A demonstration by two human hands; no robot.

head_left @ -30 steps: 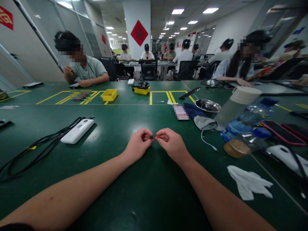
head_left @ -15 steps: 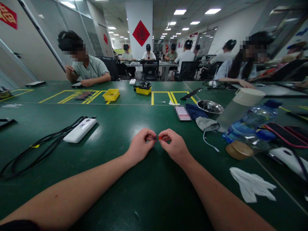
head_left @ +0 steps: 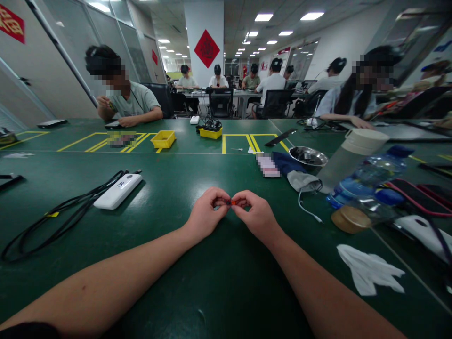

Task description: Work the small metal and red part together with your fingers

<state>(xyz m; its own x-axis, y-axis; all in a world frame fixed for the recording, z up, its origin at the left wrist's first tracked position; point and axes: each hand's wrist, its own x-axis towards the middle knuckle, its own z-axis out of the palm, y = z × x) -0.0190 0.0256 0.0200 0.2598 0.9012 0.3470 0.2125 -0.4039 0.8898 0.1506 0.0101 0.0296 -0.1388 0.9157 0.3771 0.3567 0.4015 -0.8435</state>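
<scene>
Above the green table (head_left: 169, 292), my left hand (head_left: 209, 210) and my right hand (head_left: 254, 213) meet at the fingertips. Pinched in my left fingers is a small dark piece (head_left: 228, 202), mostly covered by them. A small orange-red piece (head_left: 233, 202) sits between my right thumb and fingers. The two pieces touch or nearly touch; whether they are joined I cannot tell. Both are too small and hidden to name their kind.
Left lies a white power bank (head_left: 118, 191) with black cables. To the right are a water bottle (head_left: 370, 174), a grey tumbler (head_left: 348, 157), a metal bowl (head_left: 308, 157) and a white tissue (head_left: 370, 269). Yellow trays (head_left: 163, 139) stand further back. People sit across the table.
My hands have come together, closing the small gap between the dark piece and the orange-red piece. The things on the table have stayed in place.
</scene>
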